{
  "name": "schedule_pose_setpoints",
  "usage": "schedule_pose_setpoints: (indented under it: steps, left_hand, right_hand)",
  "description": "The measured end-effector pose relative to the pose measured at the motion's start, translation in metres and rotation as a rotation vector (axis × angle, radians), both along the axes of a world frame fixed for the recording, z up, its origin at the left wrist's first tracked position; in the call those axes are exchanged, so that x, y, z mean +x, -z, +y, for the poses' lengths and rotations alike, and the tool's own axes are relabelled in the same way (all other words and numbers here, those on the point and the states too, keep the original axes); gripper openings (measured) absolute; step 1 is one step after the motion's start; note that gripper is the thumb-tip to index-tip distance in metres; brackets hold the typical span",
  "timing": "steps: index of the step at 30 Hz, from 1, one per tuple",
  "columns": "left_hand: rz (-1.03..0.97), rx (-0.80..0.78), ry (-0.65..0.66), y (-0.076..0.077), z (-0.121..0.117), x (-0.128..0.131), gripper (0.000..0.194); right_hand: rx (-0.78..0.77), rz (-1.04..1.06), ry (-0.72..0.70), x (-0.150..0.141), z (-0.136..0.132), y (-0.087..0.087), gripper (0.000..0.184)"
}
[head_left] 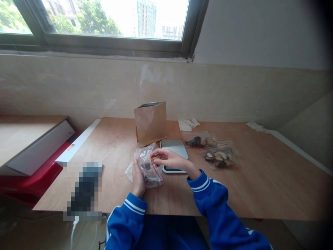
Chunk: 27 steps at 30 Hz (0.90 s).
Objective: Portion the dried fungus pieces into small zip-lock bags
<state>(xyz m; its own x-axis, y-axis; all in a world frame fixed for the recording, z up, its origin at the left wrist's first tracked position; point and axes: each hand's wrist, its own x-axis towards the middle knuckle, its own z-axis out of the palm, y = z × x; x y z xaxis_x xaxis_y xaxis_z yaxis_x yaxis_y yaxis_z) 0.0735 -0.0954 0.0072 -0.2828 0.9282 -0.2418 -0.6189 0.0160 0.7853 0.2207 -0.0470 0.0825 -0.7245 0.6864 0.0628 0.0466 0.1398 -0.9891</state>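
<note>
My left hand (pixel 138 177) grips the near-left side of a clear plastic zip bag (pixel 145 159) with a red seal line. Just above the bag's mouth, my right hand (pixel 169 158) has its fingers closed around a small brown piece (pixel 156 159); its kind is hard to make out. Partly under my right hand and wrist is a flat kitchen scale (pixel 174 147) with a silver top. Behind the bag a brown kraft paper pouch (pixel 151 123) stands upright, its top open.
Right of the scale lie two zip bags, a nearer bag (pixel 220 158) and a farther bag (pixel 200 139), holding tan and black pieces. Crumpled tissue (pixel 192 123) is at the back. A blurred dark object (pixel 87 187) with a white cable lies left.
</note>
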Motion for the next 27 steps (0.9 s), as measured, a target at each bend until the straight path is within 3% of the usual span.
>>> schedule_pose_setpoints:
  steps: [4,7,11,16,18,21,27]
  left_hand:
    - [-0.070,-0.022,0.068,-0.011,-0.003,0.000,0.061]
    - [-0.055,-0.085,0.041,-0.011,-0.004,-0.003,0.058]
    - [-0.035,-0.077,0.046,-0.003,-0.002,-0.006,0.062]
    - [-0.028,-0.088,0.071,0.003,-0.002,-0.007,0.067]
    - [-0.030,-0.100,0.063,0.000,-0.003,-0.006,0.066]
    - [-0.028,-0.132,0.053,-0.005,-0.004,-0.005,0.064]
    - [-0.062,-0.116,0.044,-0.007,-0.004,-0.003,0.061]
  right_hand:
    - [0.021,0.126,0.125,0.002,0.006,-0.008,0.034]
    - [0.109,0.246,0.335,0.002,0.020,-0.024,0.037]
    - [0.425,0.387,0.659,-0.005,0.064,-0.065,0.032]
    - [0.828,0.319,0.686,-0.034,0.134,-0.111,0.020]
    - [0.928,0.248,0.662,-0.045,0.154,-0.115,0.013]
    - [1.006,0.149,0.629,-0.053,0.171,-0.104,0.012]
    - [0.984,0.104,0.638,-0.051,0.173,-0.078,0.019]
